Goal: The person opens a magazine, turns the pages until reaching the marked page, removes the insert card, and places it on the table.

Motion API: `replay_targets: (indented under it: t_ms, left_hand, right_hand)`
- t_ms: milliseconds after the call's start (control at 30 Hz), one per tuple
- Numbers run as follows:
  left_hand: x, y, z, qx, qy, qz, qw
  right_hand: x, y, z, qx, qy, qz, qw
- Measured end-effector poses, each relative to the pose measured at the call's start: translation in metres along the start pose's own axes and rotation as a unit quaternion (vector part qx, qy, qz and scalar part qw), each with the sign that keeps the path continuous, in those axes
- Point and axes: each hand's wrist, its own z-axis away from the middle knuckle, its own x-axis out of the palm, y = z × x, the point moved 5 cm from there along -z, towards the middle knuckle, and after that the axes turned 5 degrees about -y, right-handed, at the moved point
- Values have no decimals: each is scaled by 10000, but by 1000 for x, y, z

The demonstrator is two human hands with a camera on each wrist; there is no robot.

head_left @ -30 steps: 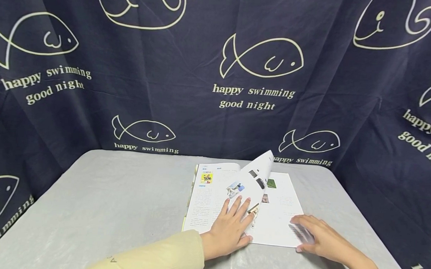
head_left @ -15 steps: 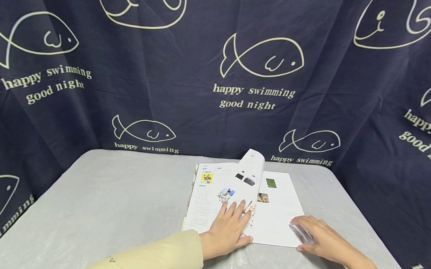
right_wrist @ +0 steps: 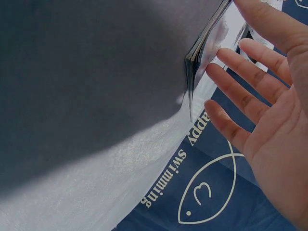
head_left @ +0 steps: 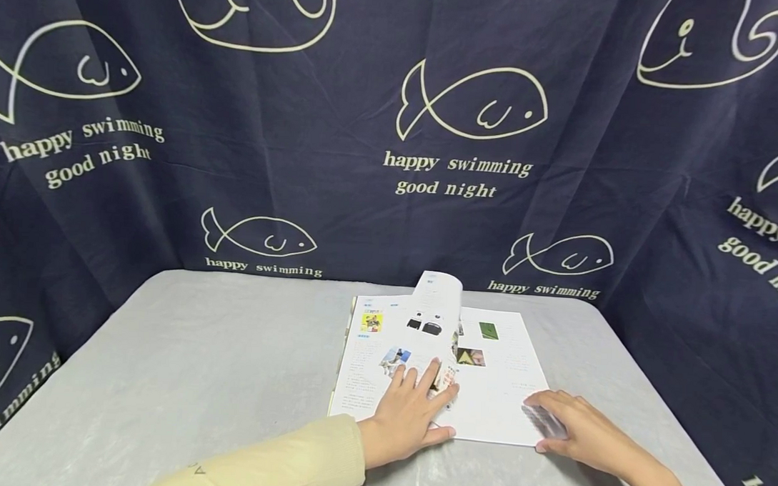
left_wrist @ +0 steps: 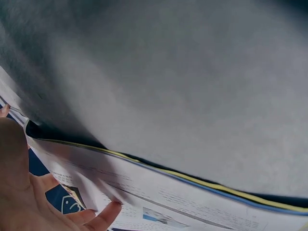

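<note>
An open magazine [head_left: 502, 415] with printed text and small photos lies on the table. One of its leaves [head_left: 440, 298] stands partly raised near the middle, its top curling over toward the left page. My left hand [head_left: 404, 415] rests on this leaf near the fold, fingers spread, thumb at the magazine's bottom edge. Along the lower right corner is my right hand [head_left: 582, 432], fingertips at the page edge and thumb apart from them. In the right wrist view its fingers [right_wrist: 240, 98] are loosely extended beside the stacked page edges [right_wrist: 192, 60].
A grey cloth covers the table [head_left: 230, 366]. Behind and at both sides hangs a dark blue curtain [head_left: 353, 156] with fish drawings and lettering. The magazine lies right of the table's middle.
The raised leaf has swung leftward and curled over, uncovering more of the right page's photos. My left hand has shifted slightly left with it; my right hand has stayed in place.
</note>
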Motion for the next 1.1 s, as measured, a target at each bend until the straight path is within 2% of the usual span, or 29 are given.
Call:
replay_targets:
  t_ms: [333,700,1100]
  left_hand:
    - [-1,-1,0,-48,230,-261,9994]
    - [1,0,1,62,58,-147,9999]
    - [2,1,1,27,62,-299,9995]
  right_hand:
    - [-3,-1,0,-136,26,-75,9999]
    - [-5,0,-3,-280,-51,-568,9980]
    - [-11,-2,-8,-386,369,-509,9973]
